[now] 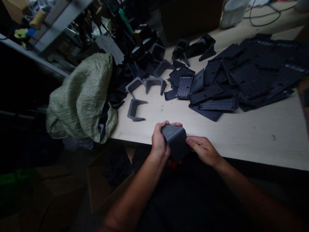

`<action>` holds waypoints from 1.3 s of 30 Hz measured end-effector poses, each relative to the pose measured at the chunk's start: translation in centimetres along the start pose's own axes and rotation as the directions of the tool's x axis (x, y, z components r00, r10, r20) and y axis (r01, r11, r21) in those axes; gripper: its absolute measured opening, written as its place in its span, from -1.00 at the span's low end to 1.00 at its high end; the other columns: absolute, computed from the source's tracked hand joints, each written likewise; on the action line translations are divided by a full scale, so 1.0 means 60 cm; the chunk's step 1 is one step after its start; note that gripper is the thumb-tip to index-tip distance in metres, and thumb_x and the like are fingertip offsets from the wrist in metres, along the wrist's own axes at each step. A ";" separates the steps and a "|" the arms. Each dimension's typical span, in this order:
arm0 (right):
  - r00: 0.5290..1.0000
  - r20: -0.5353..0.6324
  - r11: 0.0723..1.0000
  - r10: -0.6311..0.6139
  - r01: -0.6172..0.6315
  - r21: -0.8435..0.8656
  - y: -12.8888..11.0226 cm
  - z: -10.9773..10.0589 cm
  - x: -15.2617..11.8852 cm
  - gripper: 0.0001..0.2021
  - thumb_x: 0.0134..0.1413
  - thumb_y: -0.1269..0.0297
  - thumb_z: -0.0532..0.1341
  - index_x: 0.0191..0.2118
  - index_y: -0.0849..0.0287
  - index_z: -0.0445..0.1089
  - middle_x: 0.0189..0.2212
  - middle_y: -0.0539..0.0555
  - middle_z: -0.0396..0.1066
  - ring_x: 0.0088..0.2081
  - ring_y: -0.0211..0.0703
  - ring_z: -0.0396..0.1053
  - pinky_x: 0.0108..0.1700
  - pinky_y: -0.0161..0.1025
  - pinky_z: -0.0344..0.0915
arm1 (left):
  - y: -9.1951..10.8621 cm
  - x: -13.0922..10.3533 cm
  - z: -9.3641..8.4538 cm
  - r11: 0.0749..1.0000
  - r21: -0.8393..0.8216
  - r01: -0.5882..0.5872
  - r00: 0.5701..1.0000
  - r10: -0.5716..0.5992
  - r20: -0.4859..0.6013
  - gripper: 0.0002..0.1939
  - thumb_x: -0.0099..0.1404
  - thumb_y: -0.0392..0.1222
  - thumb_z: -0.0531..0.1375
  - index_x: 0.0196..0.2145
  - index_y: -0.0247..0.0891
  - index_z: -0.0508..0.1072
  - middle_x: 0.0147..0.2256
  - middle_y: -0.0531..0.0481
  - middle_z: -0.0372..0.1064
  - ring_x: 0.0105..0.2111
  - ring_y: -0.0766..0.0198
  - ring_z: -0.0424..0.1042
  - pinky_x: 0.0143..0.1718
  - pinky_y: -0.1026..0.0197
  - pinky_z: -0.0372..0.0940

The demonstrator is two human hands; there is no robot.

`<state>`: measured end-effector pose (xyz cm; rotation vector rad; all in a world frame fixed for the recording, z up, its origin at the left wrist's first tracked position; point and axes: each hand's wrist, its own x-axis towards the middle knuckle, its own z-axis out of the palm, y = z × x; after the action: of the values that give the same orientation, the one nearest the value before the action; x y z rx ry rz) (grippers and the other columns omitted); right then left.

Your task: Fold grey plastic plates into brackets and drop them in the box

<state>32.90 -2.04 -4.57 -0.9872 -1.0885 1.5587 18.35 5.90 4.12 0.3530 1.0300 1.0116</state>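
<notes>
Close to the table's front edge, my left hand (160,140) is wrapped round a dark grey plastic part (177,140), its fingers over the far side. From the right, my right hand (204,149) pinches the same part at its edge, thumb on top. Just beyond my hands, a U-shaped grey bracket (133,111) lies on the pale table (260,135), with several similar brackets (155,83) behind it. Flat ribbed dark plates (218,104) lie in a loose heap ahead and to the right.
A green woven sack (80,96) bulges over the table's left edge. Below it stands an open cardboard box (96,180) with dark pieces inside. Larger dark panels (263,67) are piled at the right. A translucent container (233,13) and a cable (263,16) are at the back.
</notes>
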 end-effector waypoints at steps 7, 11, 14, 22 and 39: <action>0.989 -0.127 0.996 0.069 -0.063 0.056 0.005 0.001 -0.001 -0.56 0.32 -0.12 0.27 -0.34 0.18 0.58 -0.42 0.03 0.45 -0.40 -0.17 0.30 -0.36 -0.26 0.22 | -0.048 0.016 -0.053 0.989 -0.072 0.127 0.974 -0.138 -0.182 -0.82 0.17 -0.10 0.21 -0.46 -0.26 0.40 -0.58 0.05 0.38 -0.58 0.30 0.37 -0.39 0.26 0.32; 0.981 -0.141 0.983 0.135 -0.115 0.139 0.001 -0.004 0.002 -0.57 0.25 -0.14 0.33 -0.37 0.17 0.59 -0.49 0.02 0.45 -0.48 -0.22 0.28 -0.43 -0.28 0.19 | -0.075 0.015 -0.083 0.998 -0.027 0.064 0.990 -0.067 -0.122 -0.79 0.18 -0.07 0.23 -0.46 -0.26 0.43 -0.52 0.02 0.45 -0.49 0.25 0.42 -0.31 0.22 0.36; 0.974 -0.141 0.975 0.175 -0.151 0.165 -0.004 -0.009 0.003 -0.56 0.19 -0.15 0.38 -0.42 0.18 0.58 -0.54 0.00 0.44 -0.53 -0.25 0.26 -0.48 -0.30 0.16 | -0.088 0.008 -0.098 0.999 -0.007 0.045 0.995 -0.046 -0.087 -0.76 0.22 -0.03 0.23 -0.35 -0.28 0.49 -0.41 -0.03 0.52 -0.42 0.21 0.47 -0.30 0.20 0.38; 0.957 0.031 0.939 0.290 -0.291 0.186 -0.020 -0.026 0.005 -0.56 0.05 -0.16 0.46 -0.34 0.20 0.62 -0.50 0.06 0.54 -0.54 -0.25 0.36 -0.48 -0.32 0.24 | -0.082 -0.032 -0.150 0.976 0.220 0.010 1.000 -0.005 -0.023 -0.63 0.26 0.09 0.27 -0.20 -0.28 0.57 -0.25 -0.14 0.58 -0.29 0.10 0.54 -0.29 0.13 0.45; 0.977 -0.047 0.926 0.206 -0.211 -0.313 -0.027 0.064 -0.017 -0.55 0.13 -0.17 0.38 -0.36 0.18 0.64 -0.50 0.04 0.52 -0.48 -0.23 0.36 -0.42 -0.28 0.20 | -0.007 -0.086 -0.259 0.751 0.645 -0.140 0.911 -0.157 0.381 -0.55 0.24 0.20 0.36 -0.44 -0.26 0.42 -0.55 0.15 0.15 -0.57 0.40 0.10 -0.53 0.30 -0.01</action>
<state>29.92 -3.52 -1.85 -1.3667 -1.2844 1.5703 4.82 -1.65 -1.26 1.1092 0.9635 0.4809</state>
